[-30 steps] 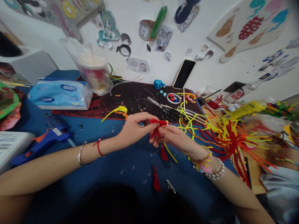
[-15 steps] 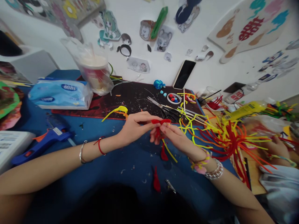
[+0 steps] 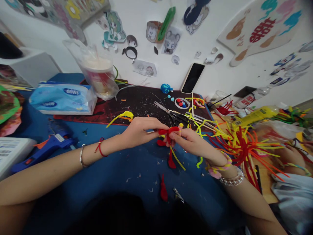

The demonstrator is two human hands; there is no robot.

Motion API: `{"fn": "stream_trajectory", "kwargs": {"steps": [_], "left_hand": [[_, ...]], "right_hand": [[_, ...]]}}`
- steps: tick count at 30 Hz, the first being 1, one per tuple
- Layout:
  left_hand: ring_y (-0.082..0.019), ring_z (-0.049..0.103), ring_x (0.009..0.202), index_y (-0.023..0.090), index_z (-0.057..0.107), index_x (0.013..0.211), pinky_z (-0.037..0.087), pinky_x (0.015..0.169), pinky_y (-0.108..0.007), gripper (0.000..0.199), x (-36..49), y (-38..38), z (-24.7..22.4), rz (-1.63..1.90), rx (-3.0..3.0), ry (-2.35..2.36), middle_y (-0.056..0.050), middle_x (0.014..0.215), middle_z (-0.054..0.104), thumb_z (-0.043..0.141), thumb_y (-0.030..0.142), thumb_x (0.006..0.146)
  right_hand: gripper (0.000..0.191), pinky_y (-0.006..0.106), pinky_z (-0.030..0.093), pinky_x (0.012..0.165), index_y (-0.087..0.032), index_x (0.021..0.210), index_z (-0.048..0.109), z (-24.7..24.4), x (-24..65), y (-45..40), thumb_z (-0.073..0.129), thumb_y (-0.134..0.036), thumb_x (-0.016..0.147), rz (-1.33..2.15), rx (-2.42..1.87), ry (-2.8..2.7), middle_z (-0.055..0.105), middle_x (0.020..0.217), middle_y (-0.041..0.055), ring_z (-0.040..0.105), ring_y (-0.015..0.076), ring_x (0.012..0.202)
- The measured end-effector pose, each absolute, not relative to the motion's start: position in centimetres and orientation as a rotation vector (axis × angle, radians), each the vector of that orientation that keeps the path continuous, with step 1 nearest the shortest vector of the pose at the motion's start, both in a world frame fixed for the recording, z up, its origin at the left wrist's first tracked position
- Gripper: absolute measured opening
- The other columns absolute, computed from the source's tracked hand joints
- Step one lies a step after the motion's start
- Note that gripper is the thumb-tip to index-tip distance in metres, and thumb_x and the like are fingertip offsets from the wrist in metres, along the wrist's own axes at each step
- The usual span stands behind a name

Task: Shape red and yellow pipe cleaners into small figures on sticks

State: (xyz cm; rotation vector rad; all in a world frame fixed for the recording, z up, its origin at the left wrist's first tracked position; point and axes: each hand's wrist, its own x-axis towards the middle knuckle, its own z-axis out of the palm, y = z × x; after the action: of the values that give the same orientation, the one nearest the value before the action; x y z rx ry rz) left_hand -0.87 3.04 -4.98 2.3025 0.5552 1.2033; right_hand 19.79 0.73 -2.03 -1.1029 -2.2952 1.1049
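A red fuzzy pipe-cleaner flower [image 3: 162, 132] with looped petals and a bit of yellow is pinched between both hands above the blue table. My left hand [image 3: 143, 131] holds its left side between thumb and fingertips. On the right side, my right hand [image 3: 192, 143] grips it with the thumb pressed on a red petal; the fingers behind are partly hidden. A yellow pipe cleaner [image 3: 178, 158] runs down below the hands beside a red petal piece [image 3: 171, 162]. Closer to me lie another loose red petal [image 3: 163, 190] and a metal hair clip [image 3: 178, 195].
Scissors [image 3: 162, 107] lie on the dark mat [image 3: 139, 98] beyond my hands. Bundled pipe cleaners [image 3: 242, 143] spread at right, near another person's arm [image 3: 292, 158]. At left are a blue glue gun [image 3: 52, 143], a tissue pack [image 3: 65, 99] and a bagged cup [image 3: 99, 71].
My right hand has shifted slightly right and down, its wrist lower. More of the red petals shows between the hands, with a yellow tip standing up. My left fingers reach a little less far across.
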Motion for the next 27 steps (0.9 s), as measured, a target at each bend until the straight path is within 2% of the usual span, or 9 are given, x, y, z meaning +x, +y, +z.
{"fn": "stream_trajectory", "kwargs": {"steps": [2,7,16,23,27], "left_hand": [[-0.013,0.063,0.078,0.02,0.066,0.094,0.049,0.072,-0.021,0.017,-0.9,3.0,-5.0,1.198,2.321,0.583,-0.004,0.088,0.069,0.055,0.022,0.081],[-0.011,0.064,0.072,0.018,0.064,0.089,0.048,0.067,-0.018,0.013,-0.6,2.7,-5.4,1.188,2.353,0.731,-0.002,0.082,0.069,0.057,0.02,0.078],[-0.009,0.062,0.067,0.016,0.062,0.084,0.049,0.062,-0.015,0.009,0.2,1.4,-6.0,1.319,2.167,0.851,0.0,0.077,0.068,0.058,0.014,0.077],[-0.008,0.062,0.069,0.017,0.063,0.086,0.047,0.066,-0.016,0.01,0.2,1.5,-6.3,1.363,2.192,0.81,-0.001,0.078,0.068,0.057,0.015,0.078],[-0.01,0.061,0.072,0.016,0.063,0.089,0.048,0.068,-0.018,0.013,0.2,1.5,-6.0,1.319,2.192,0.792,-0.002,0.081,0.067,0.06,0.018,0.076]], "right_hand": [[0.035,0.025,0.043,0.065,-0.016,0.072,0.06,-1.9,20.0,0.8,0.037,-0.035,0.091,1.005,-1.116,-2.363,0.062,0.069,0.0022,0.057,0.013,0.065],[0.038,0.025,0.042,0.065,-0.017,0.068,0.058,-1.7,20.0,0.8,0.034,-0.034,0.092,1.029,-1.097,-2.395,0.06,0.067,0.001,0.056,0.0123,0.064],[0.038,0.025,0.037,0.057,-0.017,0.063,0.055,-3.0,20.0,1.0,0.038,-0.038,0.09,0.898,-1.173,-2.359,0.057,0.06,-0.0002,0.051,0.011,0.056],[0.035,0.025,0.044,0.061,-0.016,0.078,0.058,-3.2,19.8,1.1,0.033,-0.037,0.092,1.179,-1.103,-2.284,0.06,0.07,0.0025,0.056,0.0124,0.062],[0.035,0.025,0.044,0.061,-0.016,0.074,0.056,-3.4,19.8,1.3,0.032,-0.034,0.093,1.066,-1.091,-2.332,0.059,0.068,0.0027,0.056,0.0126,0.062]]}}
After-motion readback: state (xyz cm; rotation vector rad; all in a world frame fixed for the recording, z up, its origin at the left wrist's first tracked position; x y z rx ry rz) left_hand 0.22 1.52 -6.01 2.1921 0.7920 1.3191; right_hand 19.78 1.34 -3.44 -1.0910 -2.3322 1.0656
